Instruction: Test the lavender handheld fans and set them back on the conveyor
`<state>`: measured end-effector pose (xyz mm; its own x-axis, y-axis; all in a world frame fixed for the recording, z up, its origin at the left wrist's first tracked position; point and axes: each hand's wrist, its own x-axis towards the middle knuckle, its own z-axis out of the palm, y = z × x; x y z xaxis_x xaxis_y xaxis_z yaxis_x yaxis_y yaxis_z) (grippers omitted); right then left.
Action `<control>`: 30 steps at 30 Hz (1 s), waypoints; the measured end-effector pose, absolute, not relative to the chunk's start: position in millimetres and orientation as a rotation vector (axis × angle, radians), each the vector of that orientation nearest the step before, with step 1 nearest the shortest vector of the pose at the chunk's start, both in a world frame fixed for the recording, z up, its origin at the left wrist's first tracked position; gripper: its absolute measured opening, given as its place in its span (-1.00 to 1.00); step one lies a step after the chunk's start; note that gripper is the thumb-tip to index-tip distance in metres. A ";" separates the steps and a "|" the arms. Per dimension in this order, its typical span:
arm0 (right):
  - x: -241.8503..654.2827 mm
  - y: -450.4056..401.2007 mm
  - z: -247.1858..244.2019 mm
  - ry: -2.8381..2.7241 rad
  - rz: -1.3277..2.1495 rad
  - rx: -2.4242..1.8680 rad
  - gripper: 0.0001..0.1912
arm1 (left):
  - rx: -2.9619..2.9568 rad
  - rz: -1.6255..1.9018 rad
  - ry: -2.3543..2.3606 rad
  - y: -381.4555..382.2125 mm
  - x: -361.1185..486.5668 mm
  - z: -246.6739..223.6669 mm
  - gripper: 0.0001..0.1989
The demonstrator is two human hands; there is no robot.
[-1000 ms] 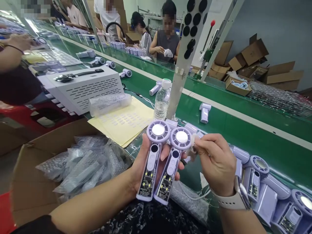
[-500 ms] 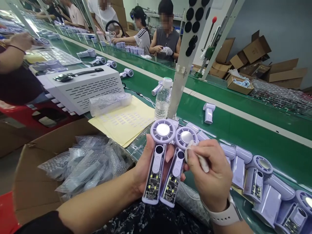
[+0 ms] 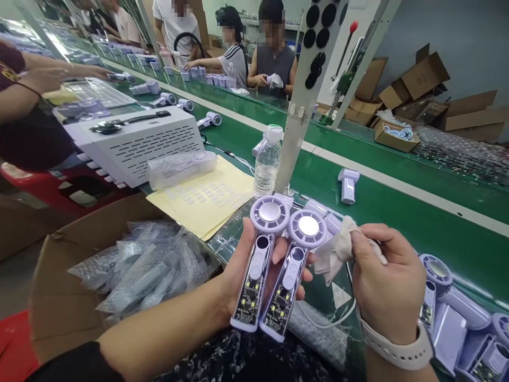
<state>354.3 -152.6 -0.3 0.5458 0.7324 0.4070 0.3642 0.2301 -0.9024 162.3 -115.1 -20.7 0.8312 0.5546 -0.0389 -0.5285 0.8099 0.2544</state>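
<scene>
The scene is viewed from the person's head, with the camera faced forward and tipped down. The left hand (image 3: pixel 231 281) and right hand (image 3: pixel 385 289) are framed at close range in the lower half, and the fans (image 3: pixel 256 270) are looked down upon below centre. The green tabletop (image 3: pixel 397 217) is caught at a slant, from upper left to lower right. Farther off, toward the top, a co-worker (image 3: pixel 272 62) and cartons (image 3: pixel 427 79) are taken in.

Over on the far right, I see a plain grey wall (image 3: pixel 469 48) behind heaped cardboard boxes (image 3: pixel 427 77). A long green worktable (image 3: pixel 397 215) stretches to the far left, past a red stool (image 3: pixel 40 183).
</scene>
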 end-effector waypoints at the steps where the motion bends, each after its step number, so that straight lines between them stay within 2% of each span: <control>1: 355.1 -153.4 0.4 -1.012 0.339 -1.382 -0.93 | 0.227 0.574 0.126 -114.8 162.0 -18.7 -0.31; 14: 356.3 -163.7 8.3 -1.213 0.244 -1.523 -0.90 | 0.278 0.610 0.215 -117.3 168.8 -24.3 -0.19; 19: 332.5 -165.9 17.1 -1.428 0.125 -1.400 -0.92 | 0.387 0.594 0.330 -128.0 172.2 -24.9 -0.21; 26: 326.7 -164.7 25.8 -1.338 0.213 -1.298 -0.87 | 0.441 0.491 0.335 -133.0 166.1 -32.1 -0.18; 30: 323.2 -163.3 27.5 -1.468 0.239 -1.238 -0.86 | 0.449 0.493 0.322 -134.7 164.4 -39.0 -0.21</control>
<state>323.2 -163.3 27.5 0.1983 0.7737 0.6017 0.5427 0.4245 -0.7248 164.4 -134.7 -39.0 0.8344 0.5185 -0.1872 -0.3806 0.7875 0.4848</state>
